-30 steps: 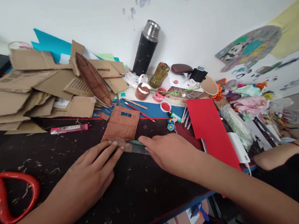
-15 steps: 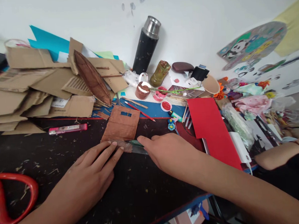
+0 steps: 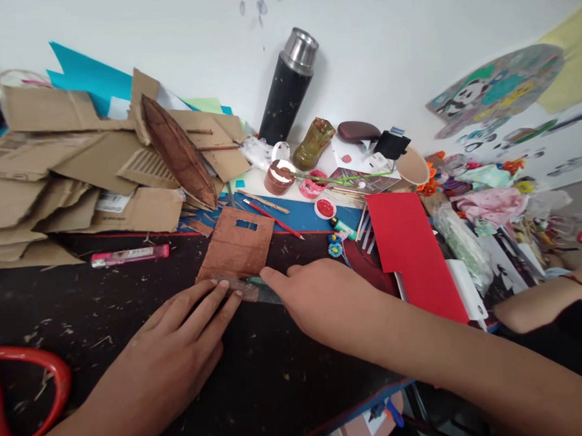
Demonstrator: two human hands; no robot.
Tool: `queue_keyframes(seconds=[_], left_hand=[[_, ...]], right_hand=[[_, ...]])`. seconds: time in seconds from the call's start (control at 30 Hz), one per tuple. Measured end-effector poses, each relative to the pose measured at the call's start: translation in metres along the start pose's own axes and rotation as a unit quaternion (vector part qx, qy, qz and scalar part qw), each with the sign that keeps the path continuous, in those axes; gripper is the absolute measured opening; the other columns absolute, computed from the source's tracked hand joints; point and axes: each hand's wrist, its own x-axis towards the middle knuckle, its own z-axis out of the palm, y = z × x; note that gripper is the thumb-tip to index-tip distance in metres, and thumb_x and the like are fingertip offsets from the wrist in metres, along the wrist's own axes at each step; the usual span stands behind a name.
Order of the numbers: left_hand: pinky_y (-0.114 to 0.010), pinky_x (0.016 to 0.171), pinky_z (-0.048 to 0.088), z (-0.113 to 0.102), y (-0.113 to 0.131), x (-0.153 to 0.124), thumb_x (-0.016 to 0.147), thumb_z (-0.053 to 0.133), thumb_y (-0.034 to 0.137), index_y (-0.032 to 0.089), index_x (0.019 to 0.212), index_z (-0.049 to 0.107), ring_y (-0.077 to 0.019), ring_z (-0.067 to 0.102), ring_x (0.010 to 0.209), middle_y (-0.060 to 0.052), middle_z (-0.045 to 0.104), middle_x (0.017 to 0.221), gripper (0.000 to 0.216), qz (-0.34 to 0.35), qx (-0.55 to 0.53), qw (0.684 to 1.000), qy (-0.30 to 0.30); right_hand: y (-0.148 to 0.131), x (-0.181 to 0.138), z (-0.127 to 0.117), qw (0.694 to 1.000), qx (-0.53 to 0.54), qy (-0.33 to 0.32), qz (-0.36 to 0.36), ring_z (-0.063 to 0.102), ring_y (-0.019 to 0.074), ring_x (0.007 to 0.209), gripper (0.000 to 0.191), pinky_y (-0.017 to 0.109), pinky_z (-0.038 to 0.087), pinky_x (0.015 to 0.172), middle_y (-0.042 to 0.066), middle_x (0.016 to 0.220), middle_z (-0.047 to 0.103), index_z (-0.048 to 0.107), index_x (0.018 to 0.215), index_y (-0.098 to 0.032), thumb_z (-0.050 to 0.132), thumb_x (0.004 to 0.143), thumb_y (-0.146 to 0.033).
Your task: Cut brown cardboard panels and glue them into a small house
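A brown painted cardboard piece point(image 3: 236, 245) with a small cut-out window lies on the dark table point(image 3: 129, 298). A clear ruler point(image 3: 250, 288) lies across its near edge. My left hand point(image 3: 180, 344) rests flat with its fingers stretched out, the fingertips pressing the ruler's left end. My right hand point(image 3: 319, 294) lies palm down over the ruler's right part, its index finger extended along it and touching the cardboard's near right corner. Neither hand grips anything.
Stacked cardboard scraps point(image 3: 74, 171) and a brown boat-shaped piece point(image 3: 177, 152) fill the back left. A pink utility knife point(image 3: 130, 255), red scissors handle point(image 3: 22, 395), black flask point(image 3: 289, 88), paint pots point(image 3: 323, 208), red card point(image 3: 412, 250) and another person's forearm point(image 3: 544, 299) surround the spot.
My right hand has slid a little to the left along the ruler, toward the cardboard's corner. The left hand stays pressed in place. The view has shifted slightly.
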Motion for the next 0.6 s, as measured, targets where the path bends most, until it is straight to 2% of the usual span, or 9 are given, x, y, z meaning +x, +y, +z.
queue_keyframes(seconds=[0.13,0.27,0.4,0.6], left_hand=[[-0.055,0.113,0.045,-0.0009,0.0002,0.0004,0.100,0.045,0.020,0.015,0.157,0.056,-0.0379,0.057,0.140,-0.016,0.071,0.145,0.058,-0.010,-0.018,1.000,-0.002],[-0.054,0.113,0.046,-0.0035,0.0016,0.0034,0.104,0.043,0.026,0.014,0.148,0.064,-0.0370,0.058,0.137,-0.016,0.071,0.145,0.051,-0.022,0.001,1.000,-0.002],[-0.055,0.114,0.045,-0.0031,0.0026,0.0038,0.104,0.041,0.023,0.011,0.146,0.066,-0.0378,0.059,0.137,-0.017,0.072,0.143,0.051,-0.007,0.024,1.000,-0.005],[-0.055,0.116,0.044,0.0004,0.0018,0.0012,0.104,0.042,0.025,0.014,0.151,0.062,-0.0367,0.056,0.141,-0.015,0.070,0.147,0.052,-0.015,0.008,1.000,-0.013]], right_hand=[[0.0027,0.0001,0.0071,1.000,0.009,0.026,-0.004,0.075,0.0233,0.075,0.049,0.032,0.043,0.054,0.009,0.094,0.077,0.057,0.146,-0.013,0.058,0.097,-0.010],[-0.0001,-0.0013,0.0098,0.999,-0.007,0.040,-0.002,0.076,0.0240,0.078,0.051,0.033,0.044,0.055,0.011,0.097,0.077,0.054,0.150,-0.012,0.056,0.099,-0.009],[-0.0015,-0.0042,0.0102,0.999,-0.002,0.038,0.010,0.076,0.0244,0.077,0.050,0.033,0.047,0.056,0.010,0.098,0.077,0.055,0.149,-0.014,0.054,0.099,-0.009],[-0.0014,-0.0055,0.0106,0.999,-0.001,0.034,0.013,0.076,0.0252,0.076,0.050,0.033,0.047,0.057,0.010,0.096,0.077,0.056,0.147,-0.013,0.056,0.097,-0.010]])
